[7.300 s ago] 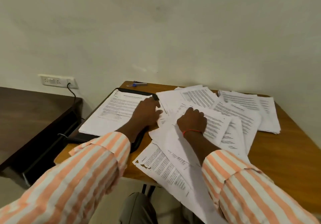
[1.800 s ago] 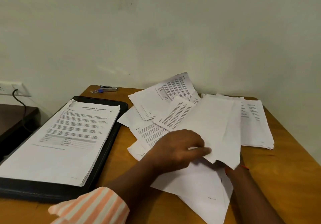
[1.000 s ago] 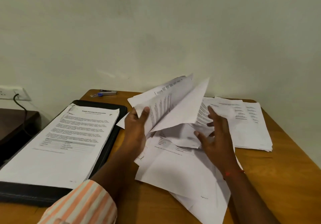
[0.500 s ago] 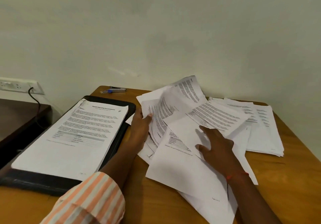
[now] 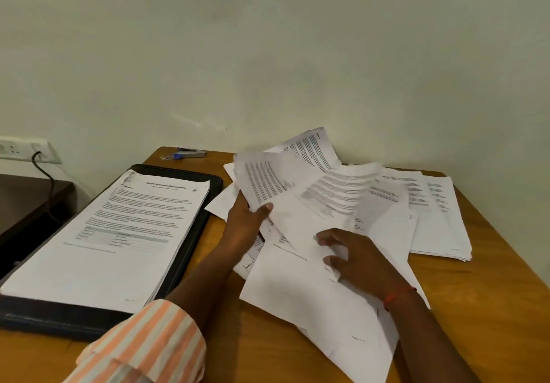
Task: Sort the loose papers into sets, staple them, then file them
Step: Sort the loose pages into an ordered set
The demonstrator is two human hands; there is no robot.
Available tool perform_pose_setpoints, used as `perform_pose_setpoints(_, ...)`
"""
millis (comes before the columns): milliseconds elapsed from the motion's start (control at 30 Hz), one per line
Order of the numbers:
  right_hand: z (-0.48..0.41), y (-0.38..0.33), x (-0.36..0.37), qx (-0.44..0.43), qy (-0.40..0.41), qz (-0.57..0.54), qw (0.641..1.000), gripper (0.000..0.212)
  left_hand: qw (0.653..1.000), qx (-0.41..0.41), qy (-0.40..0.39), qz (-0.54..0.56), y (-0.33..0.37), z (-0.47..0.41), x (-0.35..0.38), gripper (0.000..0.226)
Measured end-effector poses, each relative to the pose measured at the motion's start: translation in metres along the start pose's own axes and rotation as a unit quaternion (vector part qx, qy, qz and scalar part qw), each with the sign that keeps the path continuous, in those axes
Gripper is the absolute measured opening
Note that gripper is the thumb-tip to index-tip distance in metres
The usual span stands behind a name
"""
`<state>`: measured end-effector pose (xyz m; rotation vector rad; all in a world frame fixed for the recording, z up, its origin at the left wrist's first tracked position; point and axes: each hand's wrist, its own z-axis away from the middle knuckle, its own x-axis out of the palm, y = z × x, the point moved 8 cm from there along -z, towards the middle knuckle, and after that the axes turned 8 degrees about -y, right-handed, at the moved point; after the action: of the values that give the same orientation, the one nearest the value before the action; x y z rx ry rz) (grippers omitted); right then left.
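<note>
1. Table carries everything. The camera view has barely shifted from half a second ago.
2. Loose papers lie in a messy heap at centre, overlapping at odd angles and partly face down. The fan that both hands held up a second ago is mostly back down on the heap, so one pass of leafing is over. Sorting looks early, with no set pulled out yet.
3. Folder lies open at the left with the filed stack squared on it, unchanged and apart from the heap.
4. Side pile sits at the far right, its near edge under the heap. Nothing new lands on it.
5. Lifted sheets tilt up off the heap at its left edge. Print is blurred, so they are probably moving.
6. Right hand has dropped from mid-air onto the top sheet. Its fingers are spread and part bent, with the tips pressing paper. I see no sheet gripped.
7. Left hand clamps the lifted sheets, thumb on the front and fingers hidden behind.
8. Stapler lies at the far edge by the wall, untouched, so stapling has not started.
</note>
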<state>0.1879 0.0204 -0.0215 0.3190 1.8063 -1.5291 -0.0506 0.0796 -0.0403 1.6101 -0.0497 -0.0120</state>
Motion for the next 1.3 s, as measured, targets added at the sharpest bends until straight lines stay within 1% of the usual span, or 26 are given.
perform_pose_setpoints(67, 0.003, -0.008, 0.000, -0.012, -0.024, -0.049, 0.998, 0.030, 0.999, -0.011, -0.024, -0.036, -0.003, 0.001, 0.005, 0.069)
perform_pose_setpoints(100, 0.004, -0.012, -0.003, -0.018, -0.018, -0.072, 0.997, 0.027, 0.998, -0.018, -0.029, -0.046, -0.005, 0.000, 0.006, 0.077)
perform_pose_setpoints(167, 0.005, -0.014, -0.014, -0.019, 0.027, -0.107, 0.994, 0.024, 0.999, -0.020, -0.027, -0.040, -0.011, -0.005, 0.003, 0.084)
perform_pose_setpoints(200, 0.006, -0.011, -0.021, -0.011, 0.067, -0.093, 0.993, 0.022, 0.999, -0.019, -0.019, -0.033, -0.011, -0.005, 0.000, 0.085)
perform_pose_setpoints(233, 0.007, -0.007, -0.030, 0.003, 0.120, -0.045, 0.992, 0.019, 0.999, -0.021, -0.010, -0.031, -0.012, -0.006, -0.003, 0.085)
perform_pose_setpoints(267, 0.008, 0.000, -0.038, 0.031, 0.169, 0.027, 0.985, 0.017, 0.999, -0.022, -0.004, -0.027, -0.011, -0.005, -0.004, 0.084)
perform_pose_setpoints(300, 0.010, 0.010, -0.045, 0.077, 0.201, 0.091, 0.972, 0.023, 1.000, -0.020, 0.002, -0.016, -0.009, -0.004, -0.005, 0.083)
perform_pose_setpoints(333, 0.013, 0.023, -0.051, 0.151, 0.210, 0.135, 0.956, 0.036, 1.000, -0.019, 0.012, -0.002, -0.009, -0.004, -0.007, 0.082)
perform_pose_setpoints(367, 0.019, 0.036, -0.055, 0.240, 0.204, 0.162, 0.935, 0.051, 1.000, -0.014, 0.025, 0.013, -0.006, -0.002, -0.008, 0.081)
perform_pose_setpoints(400, 0.026, 0.046, -0.056, 0.310, 0.190, 0.180, 0.914, 0.064, 0.999, -0.007, 0.043, 0.026, -0.004, -0.002, -0.012, 0.078)
perform_pose_setpoints(433, 0.030, 0.049, -0.055, 0.339, 0.175, 0.186, 0.905, 0.073, 0.997, 0.000, 0.065, 0.037, -0.003, -0.001, -0.016, 0.074)
perform_pose_setpoints(467, 0.028, 0.048, -0.052, 0.330, 0.164, 0.172, 0.914, 0.077, 0.995, 0.006, 0.085, 0.052, -0.001, 0.000, -0.020, 0.070)
perform_pose_setpoints(500, 0.024, 0.044, -0.048, 0.297, 0.159, 0.140, 0.931, 0.077, 0.992, 0.009, 0.101, 0.077, -0.001, 0.002, -0.022, 0.067)
perform_pose_setpoints(567, 0.012, 0.030, -0.039, 0.217, 0.153, 0.057, 0.963, 0.070, 0.982, 0.006, 0.131, 0.139, -0.004, 0.005, -0.027, 0.064)
perform_pose_setpoints(600, 0.008, 0.023, -0.034, 0.193, 0.145, 0.028, 0.970, 0.065, 0.976, -0.007, 0.139, 0.168, -0.008, 0.005, -0.029, 0.063)
perform_pose_setpoints(667, 0.004, 0.015, -0.028, 0.157, 0.135, -0.034, 0.978, 0.054, 0.975, -0.038, 0.119, 0.185, -0.014, 0.002, -0.024, 0.063)
perform_pose_setpoints(733, 0.001, 0.014, -0.020, 0.126, 0.128, -0.104, 0.978, 0.047, 0.986, -0.056, 0.065, 0.146, -0.016, -0.001, -0.015, 0.067)
perform_pose_setpoints(767, 0.001, 0.013, -0.020, 0.115, 0.133, -0.116, 0.978, 0.045, 0.990, -0.064, 0.042, 0.118, -0.017, -0.002, -0.011, 0.070)
perform_pose_setpoints(800, 0.002, 0.015, -0.024, 0.113, 0.157, -0.100, 0.976, 0.046, 0.993, -0.067, 0.031, 0.088, -0.018, -0.002, -0.008, 0.072)
perform_pose_setpoints(833, 0.005, 0.017, -0.034, 0.125, 0.201, -0.057, 0.970, 0.048, 0.996, -0.066, 0.028, 0.060, -0.018, -0.002, -0.007, 0.073)
perform_pose_setpoints(900, 0.016, 0.030, -0.054, 0.183, 0.281, 0.034, 0.942, 0.059, 0.997, -0.059, 0.034, 0.029, -0.017, -0.001, -0.006, 0.071)
perform_pose_setpoints(933, 0.020, 0.037, -0.058, 0.209, 0.289, 0.053, 0.933, 0.066, 0.998, -0.056, 0.034, 0.020, -0.016, -0.001, -0.006, 0.069)
perform_pose_setpoints(1000, 0.019, 0.043, -0.052, 0.227, 0.249, 0.035, 0.941, 0.075, 0.998, -0.055, 0.024, 0.014, -0.015, 0.000, -0.002, 0.067)
perform_pose_setpoints(1100, 0.010, 0.031, -0.031, 0.189, 0.197, -0.029, 0.962, 0.075, 0.998, -0.055, -0.003, 0.010, -0.014, 0.000, 0.007, 0.069)
perform_pose_setpoints(1200, 0.004, 0.020, -0.025, 0.145, 0.192, -0.102, 0.965, 0.069, 0.998, -0.055, 0.004, 0.009, -0.012, 0.001, 0.005, 0.063)
perform_pose_setpoints(1300, 0.004, 0.023, -0.030, 0.137, 0.199, -0.150, 0.959, 0.059, 0.997, -0.070, 0.010, 0.021, -0.012, 0.002, 0.002, 0.064)
